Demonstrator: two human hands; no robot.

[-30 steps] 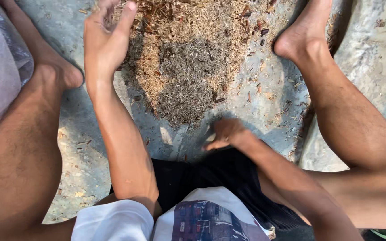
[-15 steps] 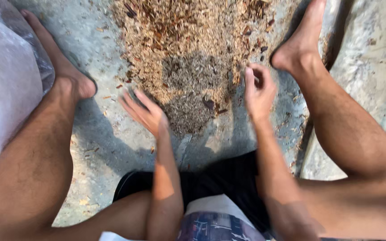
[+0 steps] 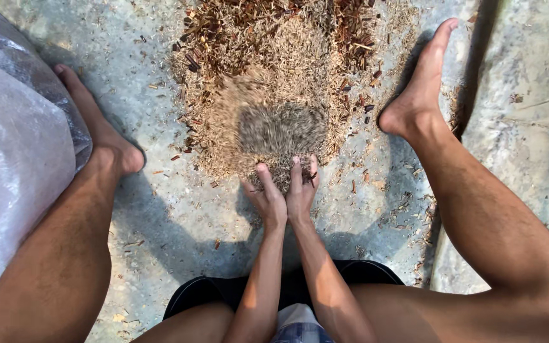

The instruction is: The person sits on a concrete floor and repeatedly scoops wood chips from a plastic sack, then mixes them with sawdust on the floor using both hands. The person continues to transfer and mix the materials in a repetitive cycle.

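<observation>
my left hand (image 3: pixel 267 197) and right hand (image 3: pixel 301 190) are pressed side by side, palms up and open, fingers spread loosely, cupped at the near edge of the husk pile (image 3: pixel 274 82). a blurred clump of fine husk (image 3: pixel 281 133) sits just beyond the fingertips, touching or nearly so; i cannot tell if any rests in the palms. the pile spreads away from me across the concrete floor (image 3: pixel 160 209), with darker reddish bits (image 3: pixel 351 25) at its far side. my left foot (image 3: pixel 100 130) and right foot (image 3: pixel 420 89) flank the pile, and a white plastic sack (image 3: pixel 14 165) lies beside my left leg.
</observation>
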